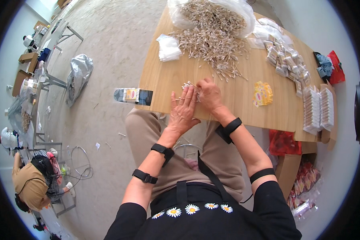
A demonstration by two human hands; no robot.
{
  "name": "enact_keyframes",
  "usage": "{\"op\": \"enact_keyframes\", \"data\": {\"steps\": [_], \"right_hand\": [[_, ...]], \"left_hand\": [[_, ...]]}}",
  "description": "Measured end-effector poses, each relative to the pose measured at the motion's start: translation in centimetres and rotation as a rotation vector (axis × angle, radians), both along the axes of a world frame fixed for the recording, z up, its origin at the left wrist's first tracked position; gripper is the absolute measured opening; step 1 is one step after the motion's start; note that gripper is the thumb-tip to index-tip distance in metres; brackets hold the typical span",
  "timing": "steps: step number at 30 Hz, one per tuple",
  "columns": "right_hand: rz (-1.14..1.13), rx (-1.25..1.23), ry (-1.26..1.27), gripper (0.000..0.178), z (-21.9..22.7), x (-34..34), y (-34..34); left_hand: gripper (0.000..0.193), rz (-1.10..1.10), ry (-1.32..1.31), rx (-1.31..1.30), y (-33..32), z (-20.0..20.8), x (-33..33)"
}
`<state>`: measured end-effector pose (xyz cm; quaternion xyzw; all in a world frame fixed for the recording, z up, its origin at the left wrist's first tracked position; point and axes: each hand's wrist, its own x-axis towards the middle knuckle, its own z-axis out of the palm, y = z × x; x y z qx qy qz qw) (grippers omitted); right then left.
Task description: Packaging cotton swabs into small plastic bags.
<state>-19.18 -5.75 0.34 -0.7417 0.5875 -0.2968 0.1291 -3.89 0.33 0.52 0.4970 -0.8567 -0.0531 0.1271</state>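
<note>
Near the front edge of the wooden table (156, 76), my left hand (183, 112) lies with its fingers stretched out over a small bunch of cotton swabs (186, 85). Right beside it, my right hand (210, 96) is curled, its fingers closed on the swabs at the bunch's right side. The palms hide most of this bunch. A large heap of loose cotton swabs (212, 50) spreads beyond my hands, spilling from a clear plastic bag (250, 20). To the left, a small pack of swabs (131, 95) lies on a dark strip at the table's edge.
Clear small bags (169, 49) lie left of the heap. Yellow printed cards (262, 94) rest to the right. Packed swabs (286, 62) are piled farther right, near stacked packs (318, 108) in a carton. A silver sack (79, 78) stands on the floor; a person (32, 184) sits far left.
</note>
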Motion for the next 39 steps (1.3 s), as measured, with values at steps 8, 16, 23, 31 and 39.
{"op": "enact_keyframes", "data": {"steps": [8,16,23,31,39], "right_hand": [[0.119,0.053,-0.001,0.087,2.1,-3.2,5.2],[0.163,0.197,0.256,0.127,1.4,-0.9,8.0],[0.084,0.119,0.329,0.121,-0.2,2.0,8.0],[0.040,0.036,0.399,0.109,-1.1,2.6,7.5],[0.090,0.117,0.360,0.117,0.3,3.1,7.5]], "left_hand": [[0.135,-0.100,0.020,0.106,-0.8,3.0,2.2],[0.139,-0.199,-0.070,0.195,-3.4,2.9,1.9],[0.126,0.067,-0.056,0.031,0.9,-0.6,0.6],[0.098,-0.036,0.330,0.174,0.5,1.2,3.0],[0.062,0.160,1.029,0.279,-3.0,0.2,4.4]]}}
